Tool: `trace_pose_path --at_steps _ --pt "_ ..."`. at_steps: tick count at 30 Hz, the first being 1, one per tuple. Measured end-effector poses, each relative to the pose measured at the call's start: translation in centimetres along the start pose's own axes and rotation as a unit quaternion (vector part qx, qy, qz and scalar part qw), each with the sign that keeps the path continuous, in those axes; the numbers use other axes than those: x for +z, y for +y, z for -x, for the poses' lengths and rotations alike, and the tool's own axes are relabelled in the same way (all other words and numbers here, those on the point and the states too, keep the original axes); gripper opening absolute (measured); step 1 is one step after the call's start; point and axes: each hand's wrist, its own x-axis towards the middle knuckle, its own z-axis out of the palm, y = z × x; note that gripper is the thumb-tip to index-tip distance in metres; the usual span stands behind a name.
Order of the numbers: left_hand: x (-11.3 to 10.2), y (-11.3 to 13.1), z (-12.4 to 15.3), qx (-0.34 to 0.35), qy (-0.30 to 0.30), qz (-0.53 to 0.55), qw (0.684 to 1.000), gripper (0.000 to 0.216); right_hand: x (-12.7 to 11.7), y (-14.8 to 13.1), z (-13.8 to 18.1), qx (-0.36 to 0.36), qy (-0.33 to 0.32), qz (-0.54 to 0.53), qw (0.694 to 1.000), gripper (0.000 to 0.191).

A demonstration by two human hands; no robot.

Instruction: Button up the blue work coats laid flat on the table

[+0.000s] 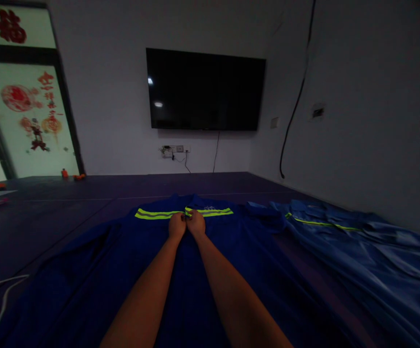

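A dark blue work jacket [141, 246] lies spread on the floor before me, collar away from me and sleeves out to the sides. A yellow-green reflective stripe [155, 214] crosses its chest. My left hand [177, 226] and my right hand [196, 223] meet at the front opening, level with the stripe. Both are closed, pinching the jacket's front edges between fingers and thumbs. The fingertips are partly hidden, so whether a button or zip is between them cannot be made out.
A second blue garment [362, 251] with a yellow-green stripe lies to the right, near the wall. White cables [10, 290] are at the lower left. Small orange objects [65, 173] sit by the glass door [32, 116]. A television [206, 92] hangs on the far wall; a black cable [297, 101] dangles at right.
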Motion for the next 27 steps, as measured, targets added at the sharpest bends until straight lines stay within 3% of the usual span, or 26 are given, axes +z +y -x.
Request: trace_pose_path --at_steps 27 --pt "0.41 -0.34 -0.26 0.004 -0.006 0.042 0.999 0.022 -0.06 0.41 -0.26 -0.013 0.001 -0.028 1.0 0.036"
